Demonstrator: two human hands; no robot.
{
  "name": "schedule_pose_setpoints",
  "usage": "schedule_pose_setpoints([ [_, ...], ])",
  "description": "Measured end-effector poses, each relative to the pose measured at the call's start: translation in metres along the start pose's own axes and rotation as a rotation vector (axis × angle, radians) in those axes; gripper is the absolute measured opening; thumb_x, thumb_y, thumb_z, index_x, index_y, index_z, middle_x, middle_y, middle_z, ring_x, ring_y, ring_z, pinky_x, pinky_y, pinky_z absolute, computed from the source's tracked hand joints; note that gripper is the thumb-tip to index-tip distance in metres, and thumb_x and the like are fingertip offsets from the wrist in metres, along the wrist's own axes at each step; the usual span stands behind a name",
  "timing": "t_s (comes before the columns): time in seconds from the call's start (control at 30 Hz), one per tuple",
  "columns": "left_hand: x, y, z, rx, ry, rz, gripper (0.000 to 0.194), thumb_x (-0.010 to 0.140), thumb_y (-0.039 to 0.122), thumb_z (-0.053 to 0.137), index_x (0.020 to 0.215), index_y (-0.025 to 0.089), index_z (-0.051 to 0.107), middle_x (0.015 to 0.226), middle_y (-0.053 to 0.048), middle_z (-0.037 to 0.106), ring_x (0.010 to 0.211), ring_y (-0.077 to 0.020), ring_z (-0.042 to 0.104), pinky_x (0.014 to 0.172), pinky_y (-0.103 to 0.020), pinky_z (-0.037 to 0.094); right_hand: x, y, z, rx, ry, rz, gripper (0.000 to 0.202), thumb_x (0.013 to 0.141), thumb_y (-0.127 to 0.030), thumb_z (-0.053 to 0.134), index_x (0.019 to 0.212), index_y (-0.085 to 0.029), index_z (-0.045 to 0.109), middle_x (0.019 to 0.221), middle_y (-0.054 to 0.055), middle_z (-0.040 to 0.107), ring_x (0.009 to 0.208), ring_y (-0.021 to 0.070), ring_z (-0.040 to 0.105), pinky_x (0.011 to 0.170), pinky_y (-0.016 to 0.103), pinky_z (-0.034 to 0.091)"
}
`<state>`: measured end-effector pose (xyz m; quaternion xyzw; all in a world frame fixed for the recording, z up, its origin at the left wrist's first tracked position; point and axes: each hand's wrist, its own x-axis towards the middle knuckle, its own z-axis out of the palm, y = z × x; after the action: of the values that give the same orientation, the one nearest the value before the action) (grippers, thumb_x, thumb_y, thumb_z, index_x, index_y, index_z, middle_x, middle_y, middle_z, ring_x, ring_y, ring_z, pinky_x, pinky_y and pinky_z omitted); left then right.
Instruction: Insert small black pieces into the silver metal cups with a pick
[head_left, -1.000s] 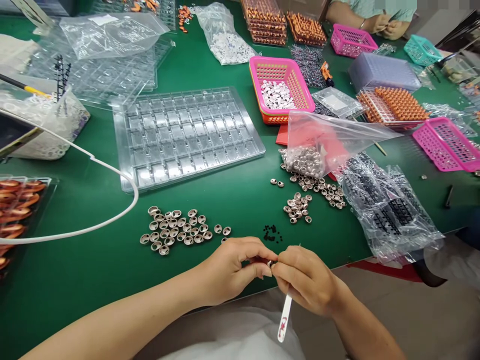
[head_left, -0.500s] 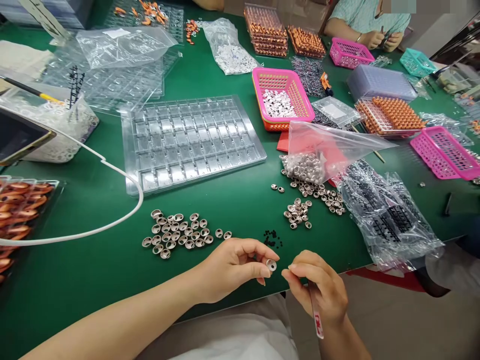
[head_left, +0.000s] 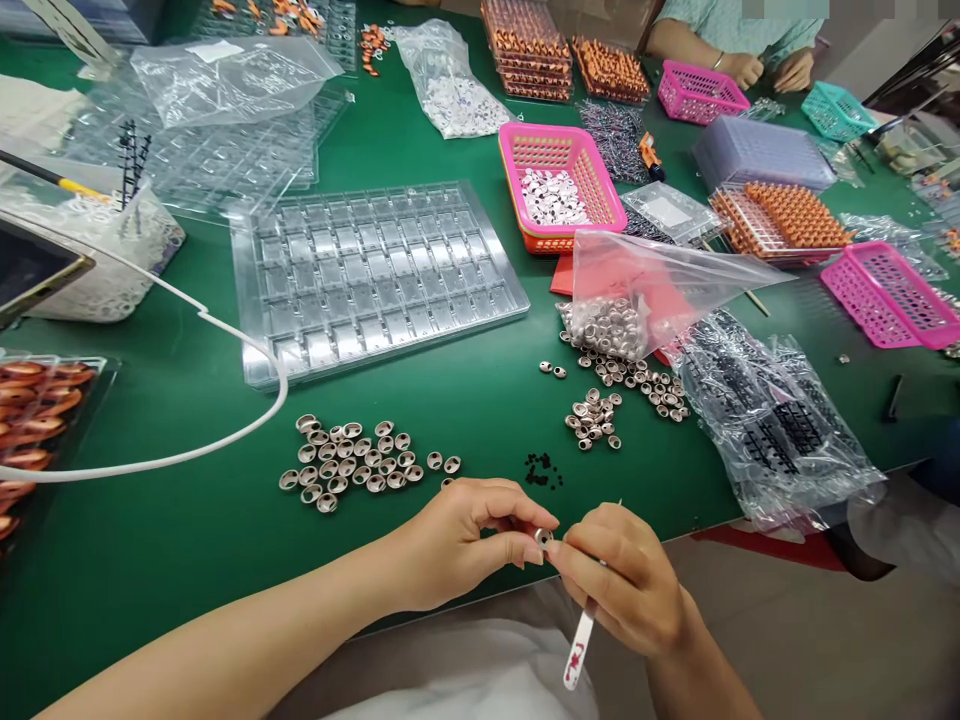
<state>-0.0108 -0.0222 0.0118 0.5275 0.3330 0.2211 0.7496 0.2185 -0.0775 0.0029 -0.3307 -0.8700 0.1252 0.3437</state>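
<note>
Metal cup (head_left: 544,538) at green desk (head_left: 465,400), near edge: L hand (head_left: 474,540) grip pinches it; R hand (head_left: 634,575) grip wraps white stick (head_left: 580,650), fingertips (head_left: 556,553) at cup. Cup's prob. mid-work; loose cups (head_left: 346,467) lie further in, can't tell which're done.

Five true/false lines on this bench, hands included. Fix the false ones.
1. The left hand holds a metal cap. True.
2. The right hand holds scissors. False: it holds a white stick.
3. White pieces sit in a pink basket. True.
4. The black bits lie in that basket. False: they lie on the green table.
5. In the picture, the gridded tray is right of that basket. False: it is left.
</note>
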Motion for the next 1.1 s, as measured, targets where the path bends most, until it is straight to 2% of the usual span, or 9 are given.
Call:
schedule_pose_setpoints([
  [0.2,-0.001,0.002,-0.001,0.198,-0.015,0.148,0.018,0.089,0.020,0.070,0.103,0.014,0.080,0.084,-0.008,0.076,0.076,-0.0166,0.069,0.071,-0.025,0.055,0.001,0.001,-0.004,-0.034,-0.070,-0.071,0.032,0.095,-0.005,0.049,0.123,-0.007,0.064,0.091,0.009,0.071,0.070,0.0171,0.057,0.059,0.034,0.043],
  [0.47,-0.003,-0.001,0.001,0.278,-0.024,0.225,0.018,0.092,0.019,0.068,0.104,0.011,0.079,0.084,-0.010,0.077,0.076,-0.0171,0.071,0.071,-0.024,0.056,0.012,-0.002,-0.010,0.006,-0.107,-0.136,0.028,0.092,-0.002,0.048,0.114,-0.001,0.066,0.091,0.012,0.071,0.067,0.0179,0.056,0.053,0.036,0.035],
  [0.73,-0.004,-0.002,0.003,0.276,-0.017,0.259,0.018,0.094,0.021,0.066,0.105,0.014,0.078,0.086,-0.010,0.077,0.077,-0.0173,0.071,0.071,-0.024,0.057,0.016,-0.005,-0.009,0.048,-0.113,-0.119,0.029,0.093,-0.002,0.043,0.113,-0.002,0.065,0.089,0.012,0.070,0.063,0.0171,0.051,0.049,0.035,0.035],
  [0.93,-0.005,-0.004,0.002,0.311,-0.013,0.282,0.018,0.095,0.023,0.064,0.105,0.014,0.077,0.085,-0.010,0.076,0.078,-0.0181,0.071,0.071,-0.025,0.057,0.014,-0.004,-0.006,0.049,-0.145,-0.093,0.030,0.094,-0.004,0.042,0.116,-0.007,0.063,0.091,0.010,0.069,0.064,0.0168,0.051,0.052,0.036,0.037],
  [1.1,-0.003,-0.006,0.002,0.340,-0.016,0.252,0.017,0.095,0.021,0.064,0.104,0.015,0.077,0.086,-0.009,0.076,0.078,-0.0176,0.071,0.072,-0.024,0.056,0.007,0.002,0.001,0.045,-0.135,-0.103,0.028,0.096,-0.005,0.044,0.118,-0.006,0.060,0.090,0.010,0.069,0.066,0.0166,0.051,0.055,0.034,0.038],
])
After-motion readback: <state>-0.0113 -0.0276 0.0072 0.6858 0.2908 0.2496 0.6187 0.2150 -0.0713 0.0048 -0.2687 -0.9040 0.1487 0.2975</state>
